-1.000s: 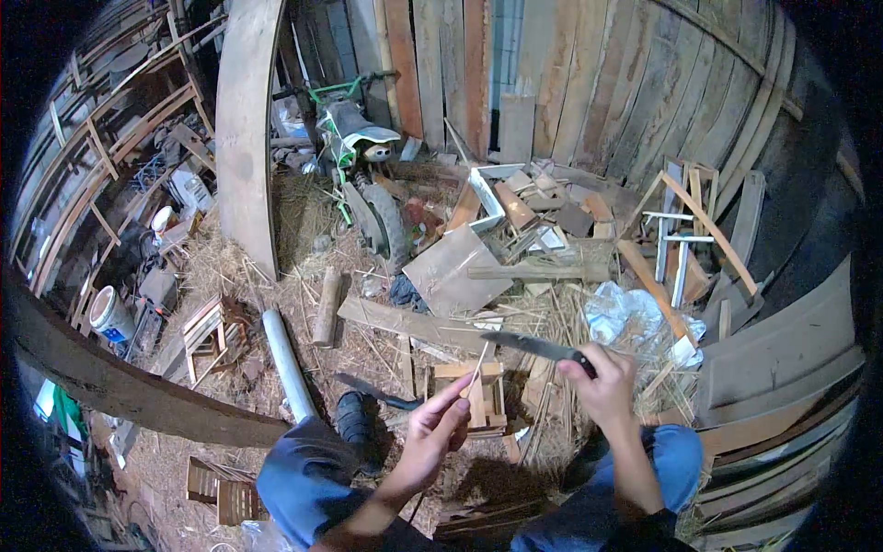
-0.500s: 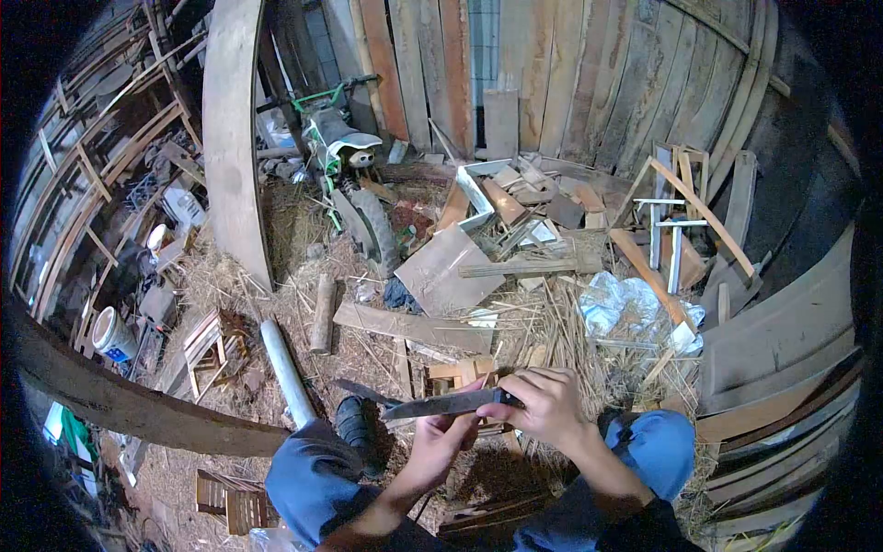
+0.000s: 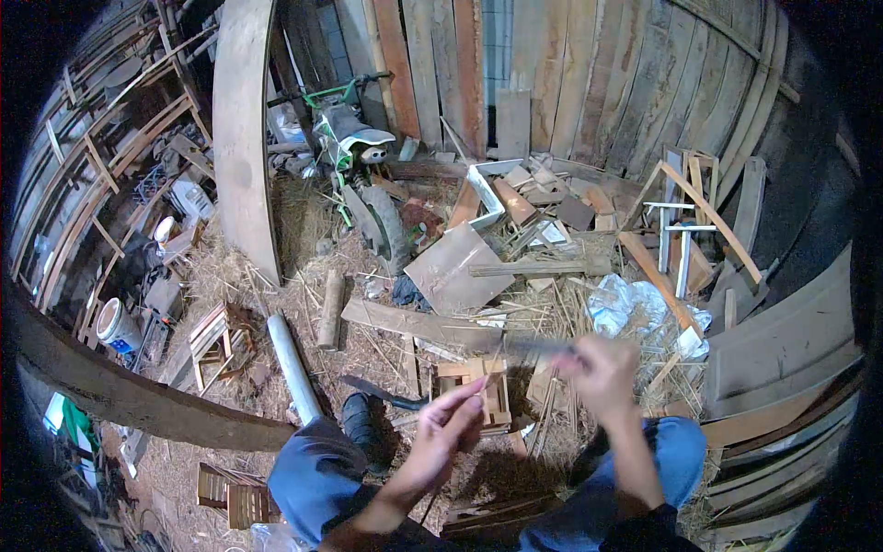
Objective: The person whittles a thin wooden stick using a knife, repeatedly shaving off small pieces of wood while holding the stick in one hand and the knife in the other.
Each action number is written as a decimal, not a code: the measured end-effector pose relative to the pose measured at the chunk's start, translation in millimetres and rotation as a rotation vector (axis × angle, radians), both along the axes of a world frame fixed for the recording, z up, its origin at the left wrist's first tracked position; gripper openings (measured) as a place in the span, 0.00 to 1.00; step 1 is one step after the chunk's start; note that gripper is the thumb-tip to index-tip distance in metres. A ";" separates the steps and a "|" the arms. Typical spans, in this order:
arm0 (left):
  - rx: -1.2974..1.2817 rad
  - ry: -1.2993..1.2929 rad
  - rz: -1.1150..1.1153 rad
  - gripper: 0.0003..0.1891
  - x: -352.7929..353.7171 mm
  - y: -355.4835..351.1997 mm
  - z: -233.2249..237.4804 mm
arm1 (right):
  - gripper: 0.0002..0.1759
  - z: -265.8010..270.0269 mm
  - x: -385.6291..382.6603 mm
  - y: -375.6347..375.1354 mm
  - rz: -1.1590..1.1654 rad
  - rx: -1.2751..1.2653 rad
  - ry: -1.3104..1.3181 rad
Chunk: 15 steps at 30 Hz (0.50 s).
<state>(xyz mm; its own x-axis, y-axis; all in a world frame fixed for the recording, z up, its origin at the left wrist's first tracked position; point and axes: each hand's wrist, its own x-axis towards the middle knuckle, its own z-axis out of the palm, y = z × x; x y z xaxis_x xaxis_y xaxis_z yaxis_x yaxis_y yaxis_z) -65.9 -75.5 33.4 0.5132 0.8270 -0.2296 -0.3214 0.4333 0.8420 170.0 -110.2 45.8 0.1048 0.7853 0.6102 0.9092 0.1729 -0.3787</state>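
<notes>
My right hand [image 3: 609, 375] is closed around the handle of a knife [image 3: 532, 346], whose blade points left and is smeared by motion. Lower and to the left, my left hand [image 3: 448, 425] pinches a thin wooden stick [image 3: 492, 366] that slants up from the fingertips. The two hands are apart, and a gap separates the blade from my left fingers. Just beyond my left hand stands a small slatted wooden box [image 3: 497, 405]. Another dark-bladed knife [image 3: 382, 394] lies left of that hand, near my shoe [image 3: 366, 431].
A pale pole [image 3: 294, 368] and a short log [image 3: 332, 311] lie on the straw-strewn ground. Small wooden crates [image 3: 250, 501] sit at lower left. A wooden beam [image 3: 147, 405] crosses the left side. Ahead are scrap boards [image 3: 460, 267] and a dirt bike [image 3: 359, 147].
My right hand has moved right and up with the knife, away from my left hand. The blade no longer crosses over my left fingers. The view has shifted slightly.
</notes>
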 end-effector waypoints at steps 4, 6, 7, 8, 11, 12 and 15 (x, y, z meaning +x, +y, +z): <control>0.216 0.055 -0.061 0.16 -20.8 2.8 -1.5 | 0.21 12.9 38.3 -9.5 -0.348 0.140 0.164; 0.232 -0.020 -0.042 0.16 -19.6 5.9 -7.2 | 0.23 13.7 34.7 -12.5 -0.324 0.195 0.157; 0.192 0.006 -0.038 0.16 -19.5 5.5 -5.3 | 0.21 8.7 25.8 -12.1 -0.199 0.171 0.078; 0.154 0.038 -0.042 0.17 -19.7 6.0 -3.9 | 0.20 3.4 16.1 -11.0 -0.081 0.148 0.007; 0.103 0.032 -0.047 0.18 -17.3 4.6 -6.2 | 0.21 -7.8 -16.3 -8.6 0.019 0.096 -0.052; 0.096 0.017 -0.047 0.18 -15.2 3.6 -7.6 | 0.23 -9.6 -26.5 -6.7 0.097 0.112 -0.063; 0.091 0.001 -0.054 0.19 -13.5 0.6 -16.7 | 0.26 -3.8 -43.5 1.3 0.210 0.111 -0.089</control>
<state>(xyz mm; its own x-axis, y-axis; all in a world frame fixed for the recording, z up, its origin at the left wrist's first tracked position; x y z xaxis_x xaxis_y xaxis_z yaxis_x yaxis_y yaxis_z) -79.4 -74.9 16.8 0.5577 0.8153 -0.1555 -0.2991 0.3721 0.8787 126.5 -108.9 41.9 -0.1113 0.7117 0.6936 0.8779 0.3975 -0.2670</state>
